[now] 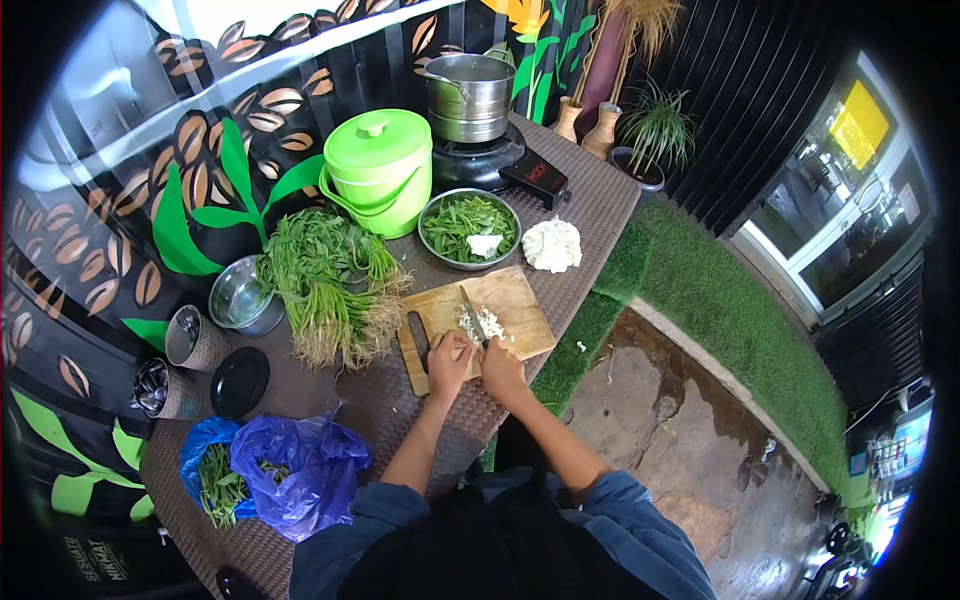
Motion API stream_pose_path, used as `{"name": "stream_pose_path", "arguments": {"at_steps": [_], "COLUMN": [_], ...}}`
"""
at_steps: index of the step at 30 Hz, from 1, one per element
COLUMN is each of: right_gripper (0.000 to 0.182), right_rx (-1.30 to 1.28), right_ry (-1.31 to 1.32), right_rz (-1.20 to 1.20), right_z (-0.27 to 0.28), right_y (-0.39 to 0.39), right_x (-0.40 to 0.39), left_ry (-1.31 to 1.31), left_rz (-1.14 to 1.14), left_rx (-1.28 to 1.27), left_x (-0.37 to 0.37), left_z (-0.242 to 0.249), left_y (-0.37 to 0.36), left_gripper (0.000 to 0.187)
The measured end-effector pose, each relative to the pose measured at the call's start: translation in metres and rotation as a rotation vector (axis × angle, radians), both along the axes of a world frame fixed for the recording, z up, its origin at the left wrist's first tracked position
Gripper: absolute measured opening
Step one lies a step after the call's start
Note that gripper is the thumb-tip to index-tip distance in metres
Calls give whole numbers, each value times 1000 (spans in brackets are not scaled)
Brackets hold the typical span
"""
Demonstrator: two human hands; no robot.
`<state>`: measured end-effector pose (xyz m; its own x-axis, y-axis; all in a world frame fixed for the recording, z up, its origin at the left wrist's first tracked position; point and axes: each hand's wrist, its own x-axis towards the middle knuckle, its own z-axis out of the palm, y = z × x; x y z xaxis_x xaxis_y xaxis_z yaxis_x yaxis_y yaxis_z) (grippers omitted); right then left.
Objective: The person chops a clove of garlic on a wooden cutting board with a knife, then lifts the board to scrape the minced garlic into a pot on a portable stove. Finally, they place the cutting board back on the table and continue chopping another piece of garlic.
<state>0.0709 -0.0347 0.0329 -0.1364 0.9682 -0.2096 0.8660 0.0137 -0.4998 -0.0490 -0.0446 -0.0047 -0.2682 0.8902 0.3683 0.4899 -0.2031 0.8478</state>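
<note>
My right hand (503,370) is closed round the handle of a knife (474,312), its blade pointing away across the wooden cutting board (528,308). Small chopped white pieces (488,322) lie on the board around the blade. Beside the knife, my left hand (449,362) rests at the board with its fingers pressed together; whatever is in them, if anything, I cannot make out. Beyond the board stand a metal bowl of green leaves (465,222) with a white piece on top and a lumpy white thing (551,246).
A big bunch of rooted greens (330,280) lies left of the board. Behind are a lidded green bucket (380,165) and a steel pot (470,105) on a cooker (480,165). Blue plastic bags (300,475), a glass bowl (245,298) and cutlery cups (192,340) stand left.
</note>
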Motion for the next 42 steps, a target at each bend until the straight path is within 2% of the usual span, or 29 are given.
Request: {"name": "stream_pose_path", "arguments": {"at_steps": [2,5,7,11,13,17,22,29,35,37,42], "right_gripper": [34,34,32,31,36,31,31,33,29,31,34], "right_rx": [9,9,90,128,51,128,155,162,109,232,109], "right_ry": [-16,-26,-137,-95,-31,-132,-58,-102,-75,-45,-49], "right_rz": [95,44,54,56,95,55,41,7,51,-9,39], "right_z": [8,11,-7,-12,1,-12,-9,-22,-7,-18,-8], "right_y": [7,-12,-18,-7,0,-21,-7,-14,-10,-19,-9], "right_x": [9,5,-2,2,9,-1,-1,-7,-5,-8,-2], "left_ry": [23,-40,-25,-15,-22,-44,-84,-80,-105,-101,-117], "left_rz": [-4,12,19,-3,17,23,-4,-7,6,-3,-23], "left_rx": [42,24,-11,-13,10,-18,-49,-37,-30,-23,-27], "left_x": [1,2,3,2,3,4,2,4,4,5,3], "left_z": [-5,-1,1,0,1,3,2,8,8,8,5], "left_y": [3,3,1,-2,2,1,1,0,0,-1,-2], "left_gripper": [17,17,17,18,19,17,16,16,17,17,16]}}
